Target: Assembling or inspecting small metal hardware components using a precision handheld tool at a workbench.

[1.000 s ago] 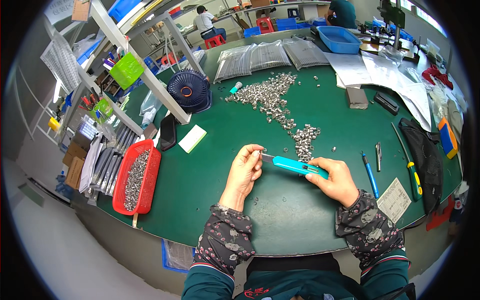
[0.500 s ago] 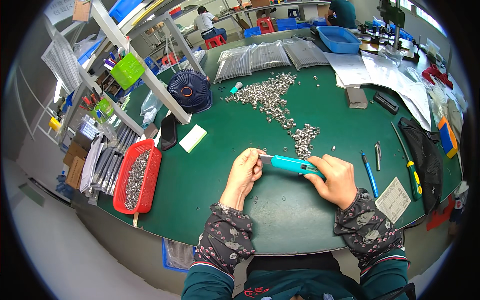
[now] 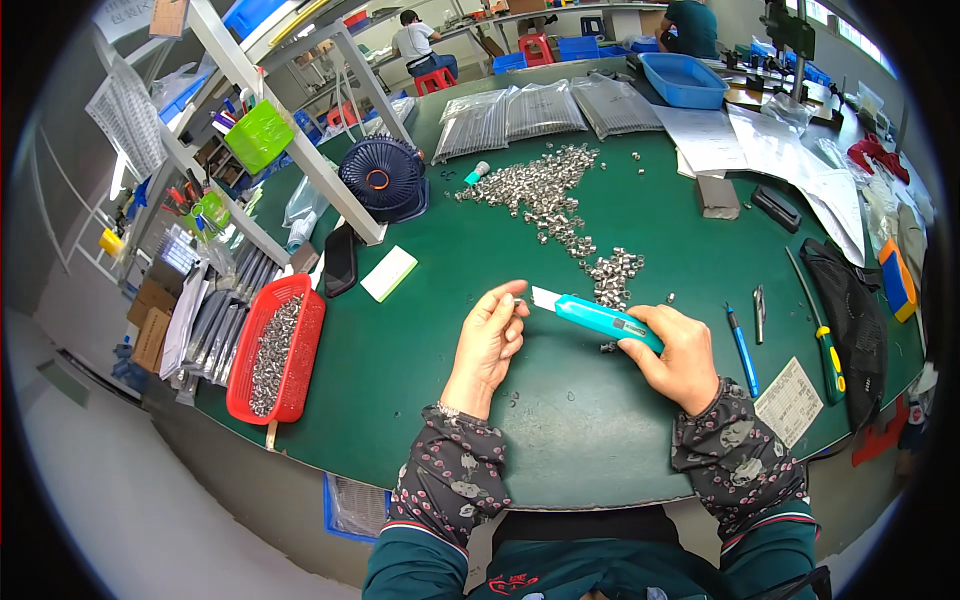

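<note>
My right hand [image 3: 675, 350] is wrapped round a teal utility knife [image 3: 600, 318], its bare blade [image 3: 545, 298] pointing left. My left hand [image 3: 488, 335] faces the blade tip with a narrow gap between them. Thumb and forefinger are pinched on what looks like a small metal ring [image 3: 518, 300], mostly hidden by the fingertips. Just beyond the knife, a cluster of small metal rings [image 3: 612, 272] lies on the green tabletop [image 3: 590, 440]. It trails up into a bigger heap of rings [image 3: 540, 190].
At the left stands a red basket [image 3: 308, 345] of small metal parts, near a phone [image 3: 340, 262] and a dark blue fan [image 3: 382, 180]. Bagged tubes [image 3: 545, 110] line the back. On the right lie a blue pen [image 3: 742, 350], a screwdriver [image 3: 828, 360] and papers [image 3: 788, 400].
The knife has drawn back to the right, away from my left fingers, so its blade now shows apart from them. My left hand stays pinched in nearly the same place.
</note>
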`<action>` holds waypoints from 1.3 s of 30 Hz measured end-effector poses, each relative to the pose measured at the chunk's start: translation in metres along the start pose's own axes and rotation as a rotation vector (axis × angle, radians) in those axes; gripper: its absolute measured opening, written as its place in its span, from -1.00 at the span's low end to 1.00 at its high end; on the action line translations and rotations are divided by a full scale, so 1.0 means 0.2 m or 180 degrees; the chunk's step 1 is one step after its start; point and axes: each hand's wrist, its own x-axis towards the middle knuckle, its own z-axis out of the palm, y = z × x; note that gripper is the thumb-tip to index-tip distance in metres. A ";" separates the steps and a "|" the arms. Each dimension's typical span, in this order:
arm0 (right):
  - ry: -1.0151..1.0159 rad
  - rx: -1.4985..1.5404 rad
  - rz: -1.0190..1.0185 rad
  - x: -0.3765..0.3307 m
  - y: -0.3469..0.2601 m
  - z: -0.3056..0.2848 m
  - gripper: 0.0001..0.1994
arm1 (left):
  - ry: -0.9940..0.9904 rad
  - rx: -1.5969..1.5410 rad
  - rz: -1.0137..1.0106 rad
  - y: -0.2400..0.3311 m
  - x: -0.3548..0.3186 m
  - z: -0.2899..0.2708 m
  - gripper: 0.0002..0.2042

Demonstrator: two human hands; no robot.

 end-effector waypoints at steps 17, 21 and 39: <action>-0.0452 0.0396 0.0386 -0.02 0.02 0.02 -0.72 | -0.0109 -0.0172 -0.0146 0.00 0.00 -0.01 -0.80; -0.0559 0.0443 0.0419 -0.02 0.03 0.02 -0.71 | -0.0134 -0.0007 -0.0073 -0.01 0.00 -0.02 -0.80; 0.0146 0.0132 -0.0064 0.00 -0.01 0.00 -0.76 | -0.0041 0.0429 0.0203 -0.01 -0.01 0.01 -0.79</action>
